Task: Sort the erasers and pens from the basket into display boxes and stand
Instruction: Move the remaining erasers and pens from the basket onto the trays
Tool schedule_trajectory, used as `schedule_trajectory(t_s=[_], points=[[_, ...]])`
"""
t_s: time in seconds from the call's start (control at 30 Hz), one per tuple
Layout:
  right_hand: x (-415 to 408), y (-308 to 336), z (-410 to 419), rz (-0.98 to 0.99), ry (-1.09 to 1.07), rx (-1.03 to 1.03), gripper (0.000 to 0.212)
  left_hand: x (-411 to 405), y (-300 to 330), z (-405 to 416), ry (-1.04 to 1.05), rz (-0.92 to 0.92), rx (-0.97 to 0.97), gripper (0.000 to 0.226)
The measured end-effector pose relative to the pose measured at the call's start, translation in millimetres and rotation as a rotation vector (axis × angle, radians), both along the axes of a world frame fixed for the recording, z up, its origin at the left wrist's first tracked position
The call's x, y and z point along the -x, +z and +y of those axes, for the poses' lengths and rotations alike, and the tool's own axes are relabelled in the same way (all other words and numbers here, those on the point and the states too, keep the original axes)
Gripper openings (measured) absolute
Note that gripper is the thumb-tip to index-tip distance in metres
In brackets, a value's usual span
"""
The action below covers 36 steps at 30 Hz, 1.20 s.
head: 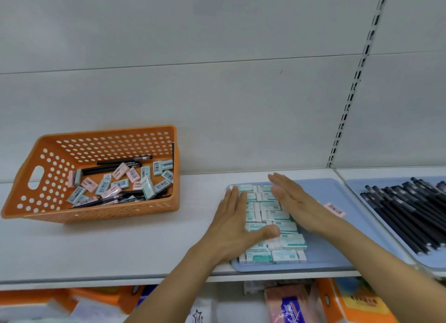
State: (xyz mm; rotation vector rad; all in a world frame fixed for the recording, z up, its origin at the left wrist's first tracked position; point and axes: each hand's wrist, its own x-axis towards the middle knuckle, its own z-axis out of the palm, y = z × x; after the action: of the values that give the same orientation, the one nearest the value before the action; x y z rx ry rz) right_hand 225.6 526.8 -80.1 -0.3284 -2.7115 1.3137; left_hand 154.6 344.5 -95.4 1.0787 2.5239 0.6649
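Both flat hands, left [233,222] and right [295,202], bracket green erasers [272,216] on tray [333,257].

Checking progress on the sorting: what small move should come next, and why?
Probably lift the left hand back to the orange basket for another eraser. Both it and the right hand lie flat against the green-and-white erasers, already in rows on the blue tray, while the basket holds more.
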Motion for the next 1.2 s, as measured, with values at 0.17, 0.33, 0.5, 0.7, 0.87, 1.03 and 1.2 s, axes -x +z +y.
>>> schedule_trajectory(t_s=[0.17, 0.33, 0.5, 0.7, 0.87, 1.03, 1.2], points=[[-11, -11, -26, -0.017, 0.020, 0.023, 0.066, -8, 13, -4, 0.073, -0.106, -0.139, 0.097], [-9, 17, -33, 0.170, -0.107, -0.016, 0.050, -38, 62, -74, 0.136, -0.038, -0.492, 0.066], [15, 70, -79, 0.426, -0.044, -0.133, 0.023, 7, 103, -181, 0.196, 0.246, -0.425, 0.036], [84, 113, -185, 0.416, 0.346, -0.399, 0.024, 123, 108, -241, 0.373, 0.312, -0.087, 0.030], [164, 91, -223, -0.022, 0.311, -0.784, 0.027, 178, 95, -218, 0.241, 0.318, 0.126, 0.036], [190, 74, -228, -0.178, 0.186, -0.859, 0.052, 200, 79, -206, 0.178, 0.343, 0.191, 0.061], [194, 70, -232, -0.291, 0.170, -0.783, 0.075, 202, 75, -204, 0.169, 0.283, 0.179, 0.058]])
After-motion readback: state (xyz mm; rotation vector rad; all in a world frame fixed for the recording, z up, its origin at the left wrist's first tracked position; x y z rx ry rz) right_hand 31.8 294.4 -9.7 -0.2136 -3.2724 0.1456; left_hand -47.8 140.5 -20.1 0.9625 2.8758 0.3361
